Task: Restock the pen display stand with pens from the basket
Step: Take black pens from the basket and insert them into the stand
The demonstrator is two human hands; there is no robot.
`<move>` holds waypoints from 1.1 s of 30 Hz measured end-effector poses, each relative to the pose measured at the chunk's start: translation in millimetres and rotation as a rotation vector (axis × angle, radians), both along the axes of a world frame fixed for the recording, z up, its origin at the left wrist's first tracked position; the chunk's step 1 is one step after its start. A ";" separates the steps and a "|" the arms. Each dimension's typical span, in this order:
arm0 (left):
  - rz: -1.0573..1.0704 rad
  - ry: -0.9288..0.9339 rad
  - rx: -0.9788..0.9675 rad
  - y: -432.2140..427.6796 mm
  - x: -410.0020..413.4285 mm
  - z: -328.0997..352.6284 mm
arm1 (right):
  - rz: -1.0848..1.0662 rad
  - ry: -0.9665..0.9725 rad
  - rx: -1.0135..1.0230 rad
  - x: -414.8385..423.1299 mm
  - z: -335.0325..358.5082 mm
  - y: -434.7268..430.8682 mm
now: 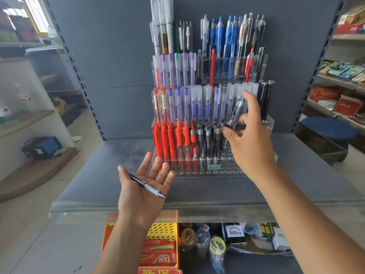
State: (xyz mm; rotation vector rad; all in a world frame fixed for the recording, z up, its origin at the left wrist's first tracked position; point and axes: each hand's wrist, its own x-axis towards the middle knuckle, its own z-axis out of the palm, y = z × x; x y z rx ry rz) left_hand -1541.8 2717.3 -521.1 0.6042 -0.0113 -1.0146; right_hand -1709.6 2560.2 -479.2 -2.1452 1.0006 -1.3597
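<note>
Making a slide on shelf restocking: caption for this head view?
Right hand slots a grey pen into the display stand; left hand's open palm carries another pen.

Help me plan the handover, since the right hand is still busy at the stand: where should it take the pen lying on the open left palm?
Take the pen at its white rubber section near the tip, which juts past the little-finger edge of the left hand. Come from the right and above with a pinch. The palm lies flat and open, so nothing blocks it, and the dark barrel rests across the palm.
</note>
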 end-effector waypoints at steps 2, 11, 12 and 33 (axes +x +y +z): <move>0.001 0.000 -0.001 0.4 0.1 0.1 | 0.003 0.030 0.002 -0.5 -1.5 -0.6; -0.006 0.005 -0.003 0.3 -0.4 1.2 | 0.106 0.103 -0.024 -4.2 -2.9 2.3; -0.007 0.006 -0.003 0.3 -0.6 1.2 | 0.110 0.102 -0.030 -4.1 -3.6 3.1; -0.006 -0.008 0.003 -1.0 -1.8 1.2 | 0.007 -0.080 -0.308 28.0 18.9 28.7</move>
